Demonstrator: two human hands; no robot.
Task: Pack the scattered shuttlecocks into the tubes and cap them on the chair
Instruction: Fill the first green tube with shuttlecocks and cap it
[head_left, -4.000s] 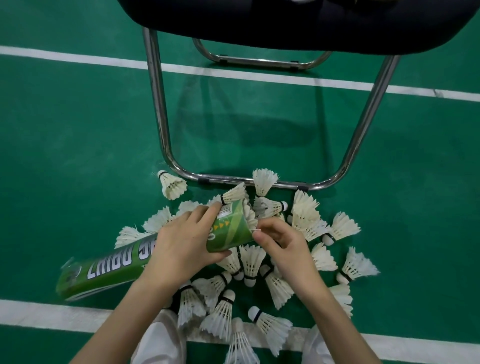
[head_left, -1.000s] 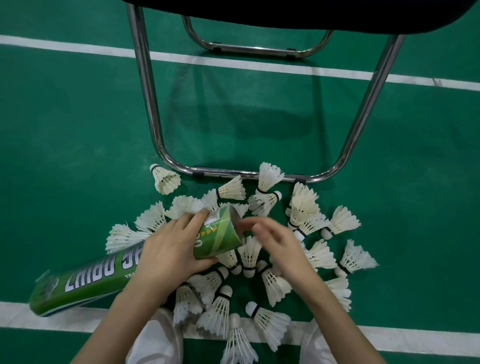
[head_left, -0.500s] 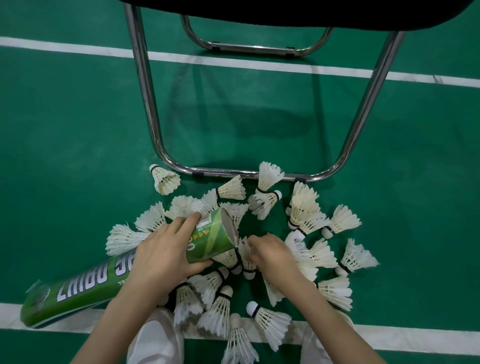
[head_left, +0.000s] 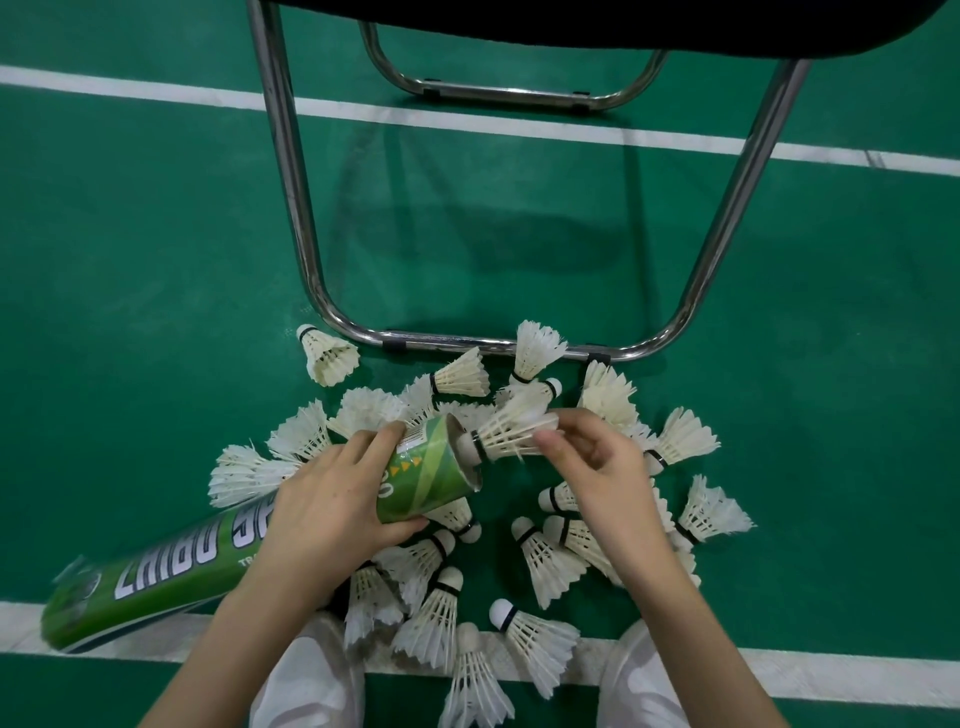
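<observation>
- Half a second ago the right hand (head_left: 592, 467) was down among the loose shuttlecocks (head_left: 545, 561); now it has come up pinching one shuttlecock (head_left: 511, 428) by its feather skirt, cork end already at the mouth of the tube (head_left: 249, 525).
- That looks like another bird about to be fed in cork first, so packing goes on one at a time, with a big heap left to do.
- The left hand (head_left: 332, 504) is wrapped round the tube near its open end, thumb underneath, tipping the mouth toward the right hand.
- The tube is a long, glossy green cardboard cylinder with white lettering; its far end rests low, out beyond the left wrist.
- The shuttlecocks are stiff white feather cones with rounded pale cork tips and a dark band, lying every which way under and beyond both hands.
- Past the fingertips stands the chair (head_left: 291, 208), shiny bent metal tubing under a dark seat, on a matte green floor with white lines.
- No cap is visible anywhere.
</observation>
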